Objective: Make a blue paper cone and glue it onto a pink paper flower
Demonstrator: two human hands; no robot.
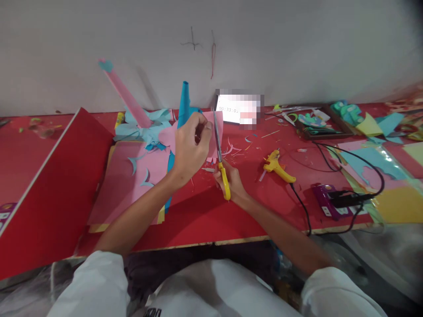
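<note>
My left hand point(193, 143) pinches a piece of pink paper point(215, 127) above the table. Fingers of my right hand point(231, 179) are wrapped round the yellow handles of a pair of scissors point(224, 181). The scissor blades point up and away from me, along the pink paper near its right side. Behind my left hand stands a rolled blue paper cone point(184, 103). Thin pink paper scraps point(231, 149) lie on the table just beyond my right hand.
A red upright board point(62, 189) borders the left side. Pink sheets point(112, 185) with blue cut pieces lie beside it. A pink paper tube point(127, 92) stands behind. To the right are a yellow glue gun point(279, 167), a purple power strip point(330, 200) with black cables, and a tray point(343, 130).
</note>
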